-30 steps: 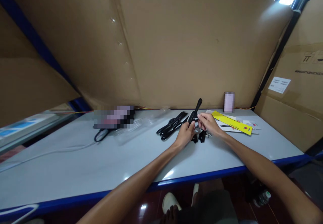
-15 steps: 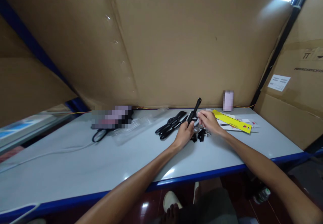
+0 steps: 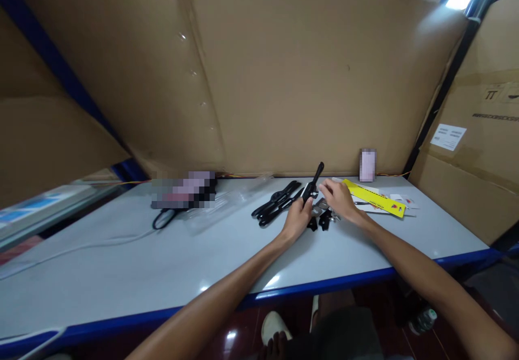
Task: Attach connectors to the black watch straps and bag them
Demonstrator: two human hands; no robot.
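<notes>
My left hand is closed round a long black tool with a slim handle that points up and away; its exact kind is unclear. Close to the tool's right side, my right hand has its fingers curled together, and whatever they pinch is too small to make out. Left of my hands lie several similar black tools in a loose pile. Beneath and between the hands are small black pieces and grey metal parts, partly covered by the hands.
Yellow printed card strips lie right of my right hand. A phone-like object stands against the cardboard wall. Clear plastic wrapping and a blurred dark item with a black loop lie left. The white table has a blue front edge.
My right hand has drawn slightly away from the black tool. The left hand keeps its hold, and the tool has tilted a little. The whole view has shifted slightly.
</notes>
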